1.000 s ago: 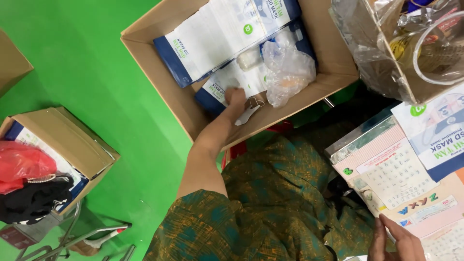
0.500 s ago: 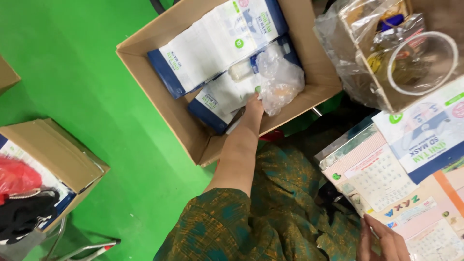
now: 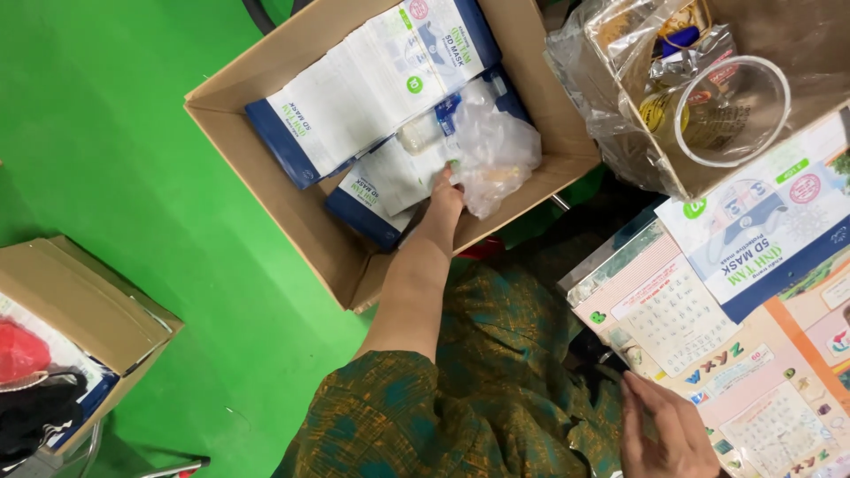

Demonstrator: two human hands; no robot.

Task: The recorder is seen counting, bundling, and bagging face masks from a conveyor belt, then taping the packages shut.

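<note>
left hand (image 3: 445, 188) has slid off the near wall deeper into the cardboard box (image 3: 266, 177), fingertips now pinching the clear plastic bag (image 3: 496, 150) at its near-right corner; right hand (image 3: 664, 434) lies open on the chart sheet (image 3: 708, 354).

Green floor (image 3: 115, 159) all around; second cardboard box (image 3: 84, 310) at left with red and black cloth; clear plastic cup (image 3: 730, 111) among wrapped goods upper right.

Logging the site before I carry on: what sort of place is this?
Probably a packing or sorting station. An open brown cardboard box holds flat white-and-blue packets, the left hand reaches in, and a second cardboard box stands on the bright green floor.
</note>
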